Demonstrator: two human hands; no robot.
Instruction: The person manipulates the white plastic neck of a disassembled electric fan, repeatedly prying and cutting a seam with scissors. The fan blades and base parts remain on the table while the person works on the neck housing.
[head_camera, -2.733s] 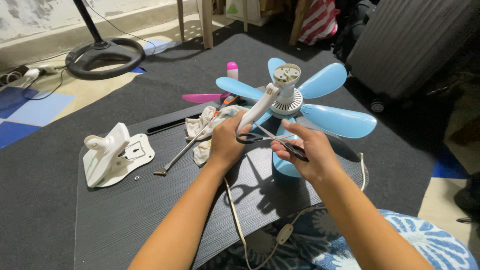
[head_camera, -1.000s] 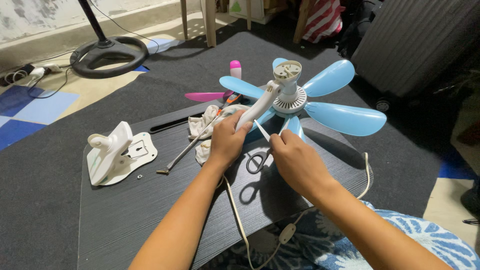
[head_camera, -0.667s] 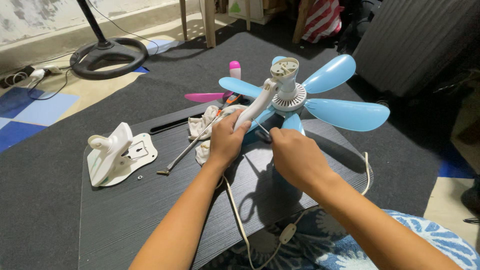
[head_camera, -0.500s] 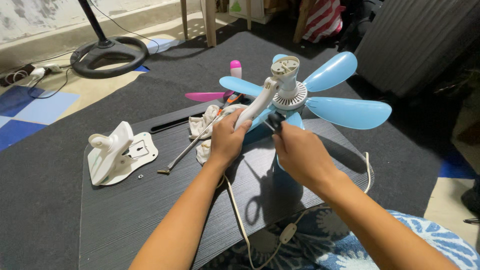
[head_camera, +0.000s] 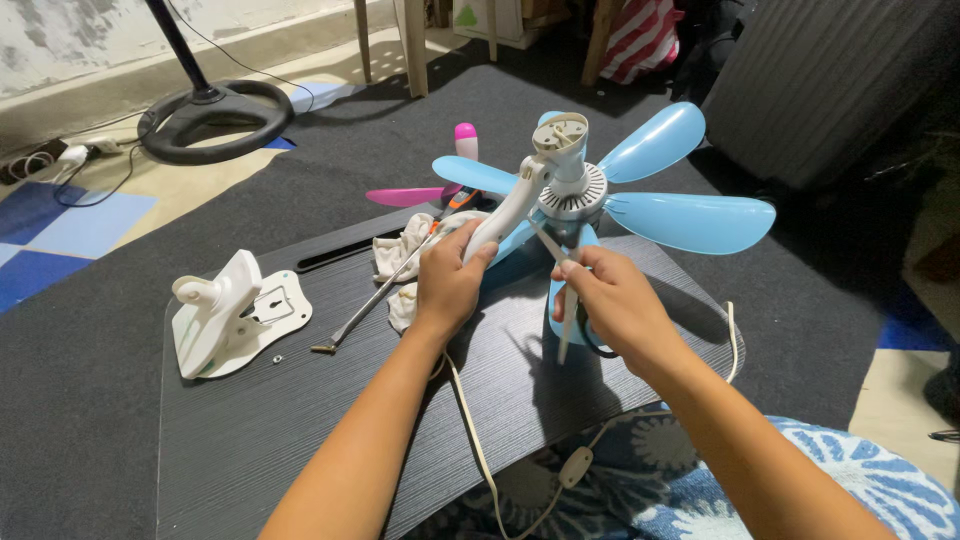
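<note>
The right hand (head_camera: 610, 305) covered the handles of the scissors (head_camera: 568, 300), so the grip could not be read. The left hand (head_camera: 450, 280) hid the lower end of the white fan neck (head_camera: 510, 215). The fan's lowest blue blade (head_camera: 560, 320) lay partly behind the fingers. The black table (head_camera: 250, 420) ran off the bottom edge, and the white cord (head_camera: 470, 420) with it

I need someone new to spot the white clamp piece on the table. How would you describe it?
Start at the black wood-grain tabletop and look to its left end, away from the blue-bladed fan. The white plastic clip base lies there beside a long metal screwdriver. It alone is white, flat-plated, with a round knob.
</note>
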